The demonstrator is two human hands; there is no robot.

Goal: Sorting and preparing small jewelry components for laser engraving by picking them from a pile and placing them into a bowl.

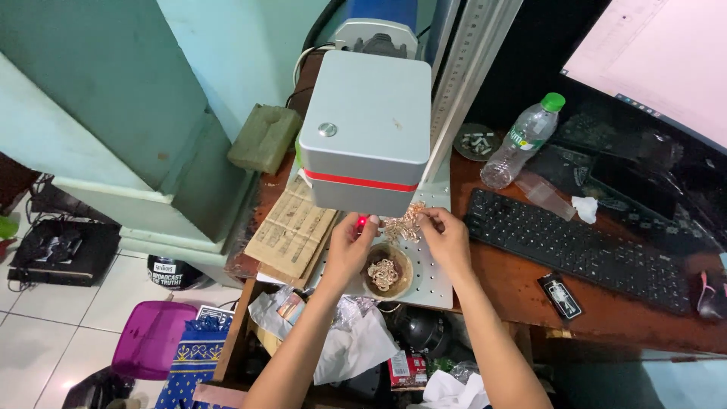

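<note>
Both hands [397, 246] pinch gold pieces [405, 223] under machine head [367, 132].

screen [666, 53]: pale pink, top right | bottle label [521, 138]: green-white, on bench | red packet [407, 369]: below bench edge

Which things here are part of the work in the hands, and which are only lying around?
In use:
left hand and right hand, both on the gold-coloured chain pieces
grey machine head above them
small bowl of more pieces
perforated work plate

Lying about:
plastic water bottle
black keyboard
ashtray
purple tub
</note>
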